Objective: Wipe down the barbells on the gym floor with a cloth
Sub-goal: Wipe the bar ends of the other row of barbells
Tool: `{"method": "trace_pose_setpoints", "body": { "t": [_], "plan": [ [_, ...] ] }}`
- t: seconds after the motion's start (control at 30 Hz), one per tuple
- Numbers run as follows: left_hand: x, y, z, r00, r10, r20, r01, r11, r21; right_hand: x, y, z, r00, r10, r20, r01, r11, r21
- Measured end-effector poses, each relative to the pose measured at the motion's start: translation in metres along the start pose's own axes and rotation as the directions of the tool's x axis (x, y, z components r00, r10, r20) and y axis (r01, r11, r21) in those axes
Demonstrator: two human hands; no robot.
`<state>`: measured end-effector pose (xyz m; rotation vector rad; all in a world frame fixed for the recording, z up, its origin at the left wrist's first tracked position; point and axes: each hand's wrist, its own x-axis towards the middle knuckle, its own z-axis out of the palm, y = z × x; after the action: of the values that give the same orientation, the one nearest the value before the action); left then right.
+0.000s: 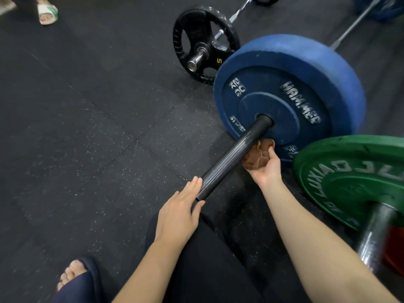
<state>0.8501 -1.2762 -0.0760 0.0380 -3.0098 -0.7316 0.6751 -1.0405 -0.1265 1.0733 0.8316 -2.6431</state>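
A barbell lies on the dark rubber floor with a blue plate and a black sleeve pointing toward me. My right hand holds a bunched brown cloth against the underside of the sleeve, close to the blue plate. My left hand has straight fingers, and their tips touch the sleeve's near end. A second barbell with a black plate and chrome end lies behind. A third, with a green plate, sits at the right.
My foot in a dark slipper is at the bottom left, my dark-clothed leg below the hands. Another person's sandalled foot stands at the top left. Another blue plate shows at the top right corner. A red object lies by the green plate's bar.
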Motion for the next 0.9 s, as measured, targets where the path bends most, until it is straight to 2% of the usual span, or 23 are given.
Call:
{"method": "trace_pose_setpoints", "body": {
  "t": [0.13,0.2,0.47,0.57,0.7,0.8,0.9],
  "plan": [
    [0.001,0.003,-0.004,0.999,-0.012,0.050,0.013,1.000,-0.023,0.009,-0.001,0.029,0.993,0.033,0.111,-0.049,0.988,0.146],
    [0.001,0.006,-0.007,0.997,-0.025,0.074,0.027,0.999,-0.031,0.010,0.000,0.028,0.990,0.016,0.141,-0.037,0.988,0.152],
    [0.001,0.007,-0.007,0.995,-0.060,0.082,0.065,0.996,-0.055,-0.006,0.013,0.002,0.998,0.011,0.059,-0.006,0.996,-0.085],
    [0.001,0.005,-0.008,0.991,-0.092,0.097,0.100,0.991,-0.083,0.007,0.002,0.007,0.999,-0.037,0.021,0.039,0.994,-0.099],
    [0.002,0.009,-0.012,0.986,-0.112,0.125,0.124,0.988,-0.089,0.038,-0.021,0.011,0.999,-0.012,0.048,0.016,0.996,-0.088],
    [0.000,0.011,-0.012,0.987,-0.108,0.122,0.120,0.988,-0.096,0.024,-0.016,0.012,0.996,-0.066,0.052,0.073,0.988,-0.136],
    [0.002,0.009,-0.011,0.985,-0.110,0.133,0.121,0.989,-0.083,0.009,0.005,0.001,0.996,-0.021,0.086,0.034,0.988,-0.154]
  ]
}}
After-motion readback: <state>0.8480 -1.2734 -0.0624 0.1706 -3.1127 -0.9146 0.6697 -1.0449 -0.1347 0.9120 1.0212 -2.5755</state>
